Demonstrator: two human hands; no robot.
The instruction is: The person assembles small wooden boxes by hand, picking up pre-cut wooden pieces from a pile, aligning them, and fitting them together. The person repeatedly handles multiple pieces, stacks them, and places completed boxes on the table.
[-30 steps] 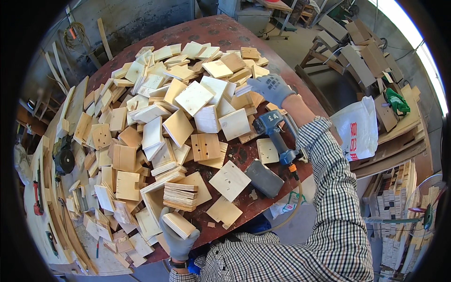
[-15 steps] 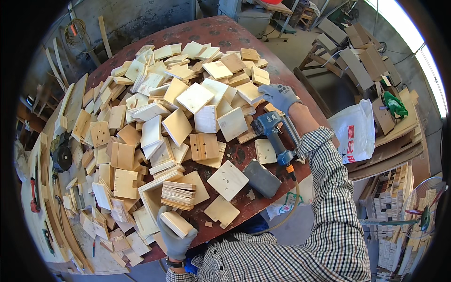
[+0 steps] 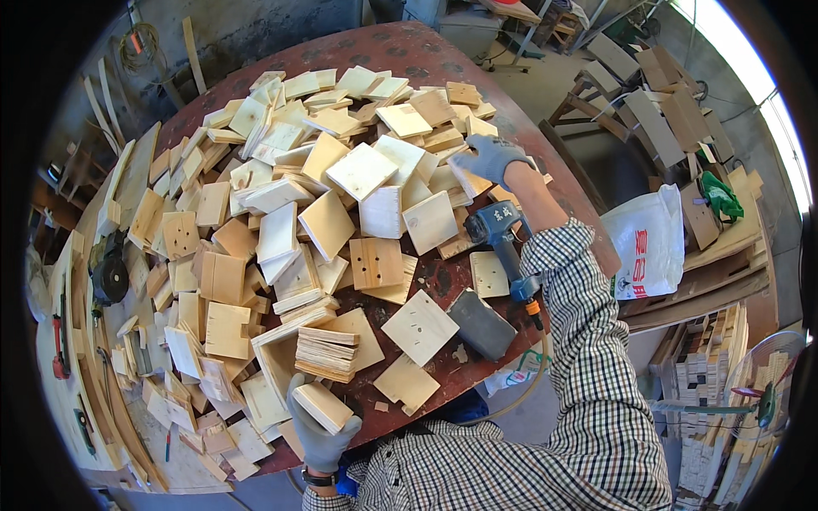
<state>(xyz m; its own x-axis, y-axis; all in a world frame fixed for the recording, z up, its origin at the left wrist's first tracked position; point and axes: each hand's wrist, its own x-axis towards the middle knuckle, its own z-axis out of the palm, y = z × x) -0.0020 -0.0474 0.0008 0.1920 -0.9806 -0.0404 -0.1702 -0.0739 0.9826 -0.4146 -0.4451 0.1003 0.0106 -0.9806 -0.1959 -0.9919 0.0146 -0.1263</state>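
My left hand [image 3: 321, 439], in a grey work glove, is closed round a small stack of wooden pieces [image 3: 325, 407] at the table's near edge. My right hand [image 3: 492, 160], gloved too, reaches to the right side of the wood pile, its fingers closed on the upper edge of a tilted wooden block [image 3: 469, 181]; the fingertips are partly hidden. Beside the right forearm lies a blue-grey air nail gun [image 3: 504, 243] with a hose on its orange fitting. A ridged stack of wood [image 3: 327, 353] rests just beyond my left hand.
The large pile of square wooden blocks [image 3: 362, 173] covers much of the dark red table [image 3: 409, 51]. Near its front edge lie a dark grey block [image 3: 481, 324] and a notched wooden plate [image 3: 406, 383]. A black tape tool [image 3: 111, 274] stands left; a white sack [image 3: 645, 243] sits right.
My right hand has shifted slightly up and left, and the block at its fingers has tilted more upright. My left hand keeps its hold on the small stack.
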